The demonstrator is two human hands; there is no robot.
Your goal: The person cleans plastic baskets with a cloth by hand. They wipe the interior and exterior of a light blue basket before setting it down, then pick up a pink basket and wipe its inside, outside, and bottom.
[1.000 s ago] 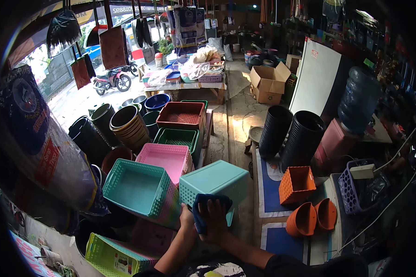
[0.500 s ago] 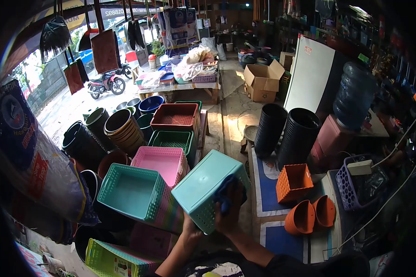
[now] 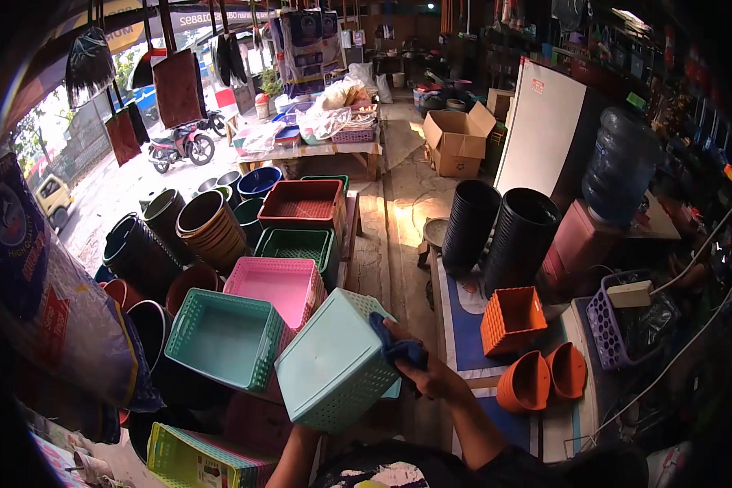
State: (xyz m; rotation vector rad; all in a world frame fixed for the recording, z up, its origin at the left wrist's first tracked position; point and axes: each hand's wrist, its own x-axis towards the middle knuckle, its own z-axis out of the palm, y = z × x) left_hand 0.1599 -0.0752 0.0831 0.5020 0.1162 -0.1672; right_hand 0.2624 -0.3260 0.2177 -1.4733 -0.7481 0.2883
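A turquoise plastic basket is tilted in front of me, its flat base facing up and its perforated side toward me. My left hand holds it from below at the near edge, with the fingers hidden behind the basket. Bunched in my right hand is a dark blue cloth, against the basket's right side. Left of it, another turquoise basket tops a stack, its open side up. A pink basket sits just behind that one.
Dark green and red-brown baskets stand farther back. A lime-green basket lies at lower left. On the right are black pot stacks, orange pots and a purple basket. A cardboard box stands farther off.
The held basket has moved left and down and turned, showing more of its perforated side. My right hand with the cloth has shifted right and down along it; my left hand has moved left and lower.
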